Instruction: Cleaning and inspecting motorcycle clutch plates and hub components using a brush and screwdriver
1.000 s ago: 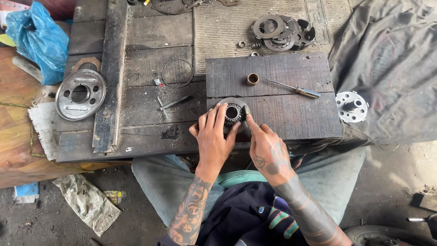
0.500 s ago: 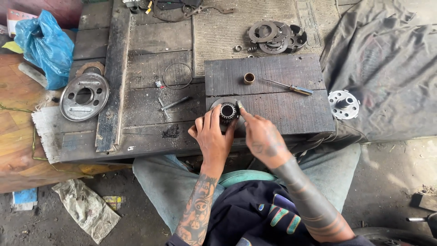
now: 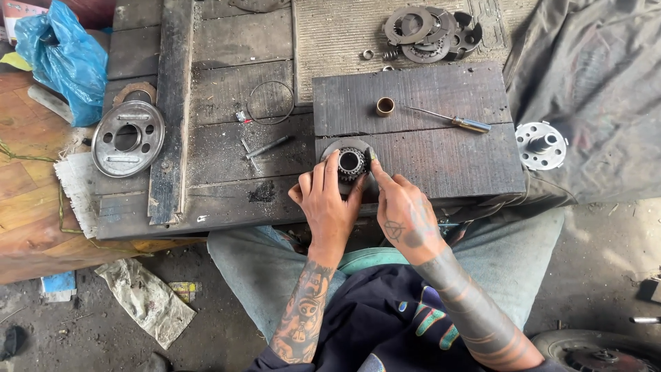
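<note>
A small toothed gear hub sits on a round metal disc on the dark wooden board. My left hand wraps its fingers around the left and near side of that gear. My right hand touches the gear's right edge with its fingertips. Both hands rest at the board's near edge, just above my knees.
A brass bushing and a thin screwdriver lie farther back on the board. Stacked clutch plates sit at the back, a round pressure plate at left, a wire ring, a blue bag, a white hub at right.
My hands stay on the gear with only small finger shifts; my right fingers have moved closer against the gear's right side. The view has drifted slightly.
</note>
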